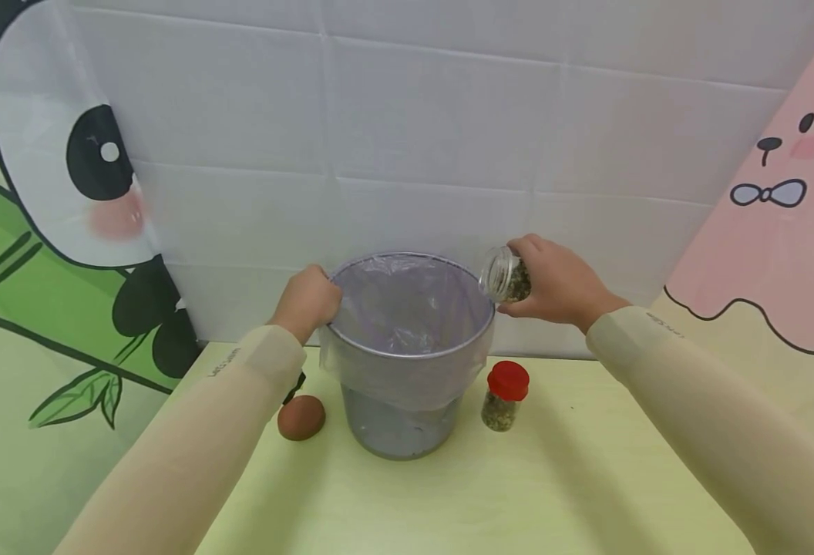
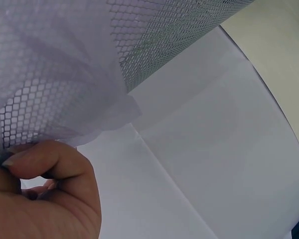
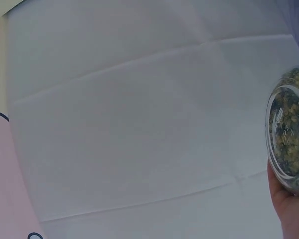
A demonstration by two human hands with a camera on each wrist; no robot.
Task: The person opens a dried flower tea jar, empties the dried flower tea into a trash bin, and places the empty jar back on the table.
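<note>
A grey mesh bin [image 1: 401, 424] lined with a thin translucent lilac bag [image 1: 407, 378] stands upright on the table. My left hand [image 1: 307, 299] grips the bin's rim at its left side; in the left wrist view the thumb and fingers [image 2: 45, 159] pinch the rim and liner. At the right of the rim, my right hand [image 1: 553, 281] holds a lidless clear jar [image 1: 506, 276], tilted with its mouth toward the bin. Dried greenish bits lie inside the jar, and its base [image 3: 289, 132] faces the right wrist camera.
A second jar with a red lid [image 1: 508, 381] stands on the table right of the bin. A reddish-brown round object [image 1: 301, 417] lies to the left, beside a small dark item [image 1: 294, 388] partly behind my sleeve. A white sheet [image 1: 435, 116] hangs close behind the bin.
</note>
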